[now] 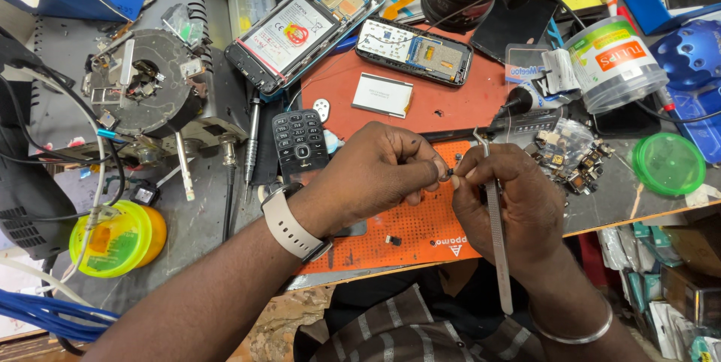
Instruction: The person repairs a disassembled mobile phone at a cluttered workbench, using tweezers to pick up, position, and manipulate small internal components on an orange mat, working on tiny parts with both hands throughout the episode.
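Left hand [383, 170]: pinched shut at thumb and forefinger on a tiny dark part [448, 173], too small to identify; the fingers curl under it, seemingly to hold it steady above the mat.
Right hand [511, 197]: meets the left at the same tiny part, fingertips closed beside it, with metal tweezers [496, 234] tucked along the palm, tips up near 12 o'clock and shaft trailing toward 6, seemingly parked there to free the fingertips.
Where the part is: held between both hands, in the air just over the orange perforated mat [420, 230], not resting on it.
Mat: spread on the desk [203, 219] directly beneath the hands, probably so dropped bits stay visible; a small black piece [393, 240] lies on it at 7 o'clock of the hands.
Wrists: a pale watch [289, 223] on the left, a metal bangle [574, 328] on the right.
At 10 o'clock: a black keypad panel [299, 137] lies flat, keys up, just beside the left hand.
At 12 o'clock: a small opened handset [414, 51] with its board exposed, and a white battery [383, 95] near it.
At 11 o'clock: a larger phone [304, 28] with its back off.
At 2 o'clock: a heap of small connectors [571, 155], close to the right hand.
At 3 o'clock: a green lid [668, 164], well apart.
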Tool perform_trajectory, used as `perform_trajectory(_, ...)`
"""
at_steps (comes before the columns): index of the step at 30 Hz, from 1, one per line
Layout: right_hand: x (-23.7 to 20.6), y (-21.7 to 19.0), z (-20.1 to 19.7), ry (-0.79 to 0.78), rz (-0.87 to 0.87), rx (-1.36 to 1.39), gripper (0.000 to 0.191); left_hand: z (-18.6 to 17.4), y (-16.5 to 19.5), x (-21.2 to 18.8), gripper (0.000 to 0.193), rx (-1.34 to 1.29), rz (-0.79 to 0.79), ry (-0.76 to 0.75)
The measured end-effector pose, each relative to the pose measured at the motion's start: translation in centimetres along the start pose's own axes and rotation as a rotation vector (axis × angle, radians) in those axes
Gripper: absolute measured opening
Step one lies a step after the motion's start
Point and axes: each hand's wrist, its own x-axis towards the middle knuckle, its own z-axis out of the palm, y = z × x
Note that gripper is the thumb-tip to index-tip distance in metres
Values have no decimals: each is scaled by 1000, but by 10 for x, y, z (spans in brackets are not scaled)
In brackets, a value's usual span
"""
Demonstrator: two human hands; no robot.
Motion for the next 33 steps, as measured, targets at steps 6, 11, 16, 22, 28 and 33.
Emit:
perform_trajectory(6,-3,2,1,-9,-17,12,26,0,-5,2,15,0,31,-18)
perform_trajectory(11,-9,8,1,-28,202,335,25,-1,-5,-2,14,-146,186,-156)
perform_trajectory(16,-15,15,-3,-53,360,725,25,6,-1,-9,13,271,388,85)
perform_trajectory(22,-15,18,-3,-54,356,779,26,10,1,-10,15,285,464,145)
perform_trajectory(28,-15,14,2,-3,202,561,28,13,-4,-8,15,219,385,127)
perform_trajectory(33,-13,12,2,35,165,403,28,15,-10,-4,16,110,360,84)
